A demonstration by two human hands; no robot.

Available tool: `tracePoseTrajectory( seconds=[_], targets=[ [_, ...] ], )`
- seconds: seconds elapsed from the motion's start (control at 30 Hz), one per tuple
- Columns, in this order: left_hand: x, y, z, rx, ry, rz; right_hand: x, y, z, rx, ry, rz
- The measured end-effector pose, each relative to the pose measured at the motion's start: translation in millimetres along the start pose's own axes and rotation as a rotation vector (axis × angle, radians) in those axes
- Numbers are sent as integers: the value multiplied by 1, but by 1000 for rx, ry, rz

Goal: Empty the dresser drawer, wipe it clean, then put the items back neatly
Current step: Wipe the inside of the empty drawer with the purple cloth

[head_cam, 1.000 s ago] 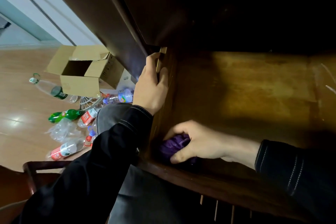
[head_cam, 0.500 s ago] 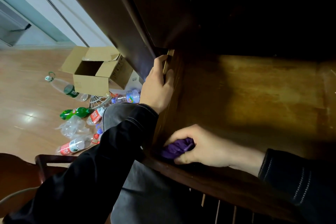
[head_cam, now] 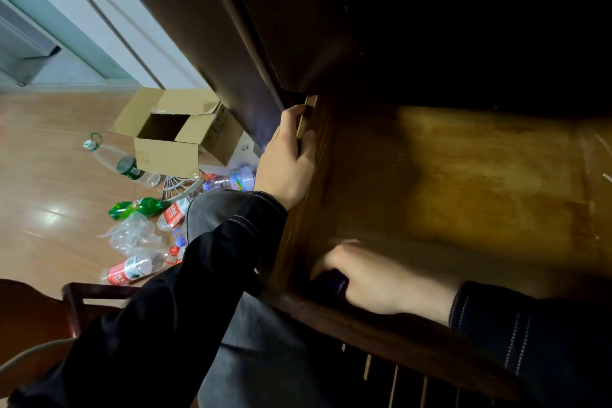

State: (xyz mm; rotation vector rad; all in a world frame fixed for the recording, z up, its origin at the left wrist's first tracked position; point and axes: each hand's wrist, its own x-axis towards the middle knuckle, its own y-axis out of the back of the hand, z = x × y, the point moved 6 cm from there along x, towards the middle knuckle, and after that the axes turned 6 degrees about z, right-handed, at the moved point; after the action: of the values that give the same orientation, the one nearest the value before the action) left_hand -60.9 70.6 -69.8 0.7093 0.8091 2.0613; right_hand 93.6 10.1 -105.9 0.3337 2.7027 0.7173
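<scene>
Right now our left hand point(head_cam: 288, 162) grips the top edge of the left side wall point(head_cam: 309, 209) of the drawer point(head_cam: 463, 175), close to where that wall runs in under the dark dresser body point(head_cam: 205, 26). The fingers curl over the outer face and the thumb lies on the inner one, so the thin board is pinched between them.

Our right hand point(head_cam: 374, 278) is down in the near left corner of the drawer, just behind the front rail point(head_cam: 364, 318). It is blurred, but we can see the fingers curled round a purple cloth point(head_cam: 332, 281), which shows only as a dark bunch between thumb and fingers. The cloth sits low against the drawer bottom, right beside the side wall; whether it touches the wall we cannot tell.

We see bare wood on the drawer bottom, yellow-brown and blotchy, going dark towards the back under the dresser.

Off to our left, on the shiny wooden floor point(head_cam: 49, 192), an open cardboard box point(head_cam: 172, 139) stands near the dresser. Plastic bottles lie scattered in front of it, among them a green bottle point(head_cam: 139, 207) and a red-labelled bottle point(head_cam: 129, 272), both on their sides
</scene>
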Motion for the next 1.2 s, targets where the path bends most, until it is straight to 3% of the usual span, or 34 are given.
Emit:
tracePoseTrajectory(
  seconds=[0.17, 0.3, 0.43, 0.6, 0.7, 0.8, 0.93, 1.1, 1.2],
  targets=[
    [0, 0, 1, 10, -25, 15, -2, 14, -5, 237, 71, 22],
    [-1, 0, 0, 9, -28, 19, -4, 4, 3, 16, -5, -43],
    [-1, -1, 1, 23, -45, 30, -12, 23, -13, 200, 130, -15],
    [0, -1, -1, 23, -43, 22, -13, 22, -19, 26, 144, 6],
    [0, -2, 0, 39, -46, 19, -14, 30, -25, 194, 184, 21],
    [0, 0, 1, 57, -29, 9, -8, 18, -18, 42, 129, 4],
    [-4, 2, 9, 164, -67, 6, -11, 15, 2, -125, 36, -174],
    [-8, 2, 18, 360, -165, 45, -20, 18, 19, 51, -33, -121],
    [-7, 2, 19, 376, -156, 49, -16, 4, 22, 26, -65, -131]
  ],
)
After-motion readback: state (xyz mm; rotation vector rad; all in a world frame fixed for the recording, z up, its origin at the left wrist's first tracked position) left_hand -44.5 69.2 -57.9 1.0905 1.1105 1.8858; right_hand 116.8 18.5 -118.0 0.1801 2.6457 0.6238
